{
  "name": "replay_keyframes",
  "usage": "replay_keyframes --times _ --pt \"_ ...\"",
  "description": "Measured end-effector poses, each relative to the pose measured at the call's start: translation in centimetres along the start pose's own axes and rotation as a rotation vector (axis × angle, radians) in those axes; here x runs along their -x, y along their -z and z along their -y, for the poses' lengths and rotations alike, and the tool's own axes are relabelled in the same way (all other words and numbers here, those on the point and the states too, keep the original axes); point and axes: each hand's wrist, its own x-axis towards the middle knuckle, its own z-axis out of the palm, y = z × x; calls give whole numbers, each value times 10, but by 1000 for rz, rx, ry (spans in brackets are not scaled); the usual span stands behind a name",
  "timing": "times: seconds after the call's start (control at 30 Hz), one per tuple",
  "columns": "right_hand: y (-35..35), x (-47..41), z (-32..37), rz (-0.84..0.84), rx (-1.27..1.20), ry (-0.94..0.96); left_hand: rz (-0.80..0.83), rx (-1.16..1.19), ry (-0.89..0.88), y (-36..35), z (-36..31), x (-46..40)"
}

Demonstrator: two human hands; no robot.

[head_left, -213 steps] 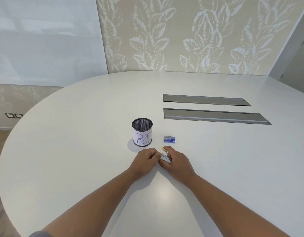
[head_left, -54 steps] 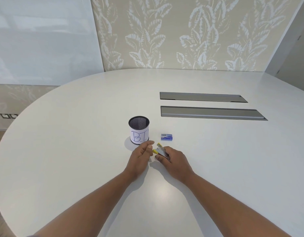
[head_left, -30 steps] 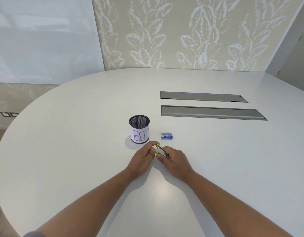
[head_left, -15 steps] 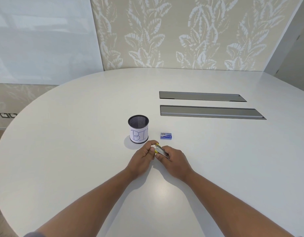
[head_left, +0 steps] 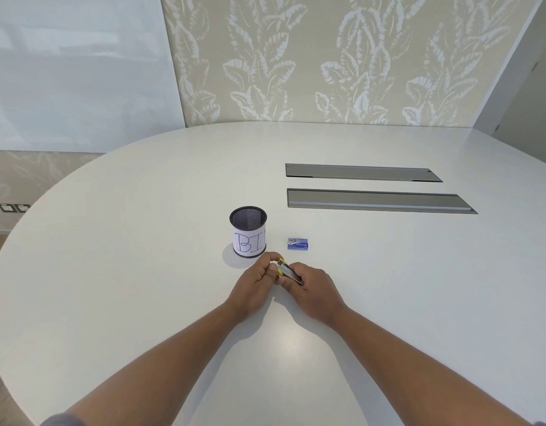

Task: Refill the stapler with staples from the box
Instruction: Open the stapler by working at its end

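Big white oval worktop (head_left: 142,272): both hands grip the stapler (head_left: 286,270), left hand (head_left: 255,287) pinching its yellow tip, right hand (head_left: 314,290) around the body; staple box (head_left: 297,243) just beyond, nearer the right hand.

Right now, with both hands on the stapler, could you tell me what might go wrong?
The stapler is small and mostly covered by the left hand and right hand, so it could slip or pinch a fingertip. The box sits beside the cup; reaching for it might knock the cup.
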Motion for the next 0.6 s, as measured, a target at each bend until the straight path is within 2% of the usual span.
replay_keyframes --times 0.6 --pt "-1 1 -1 -5 7 -1 3 19 -14 0 6 0"
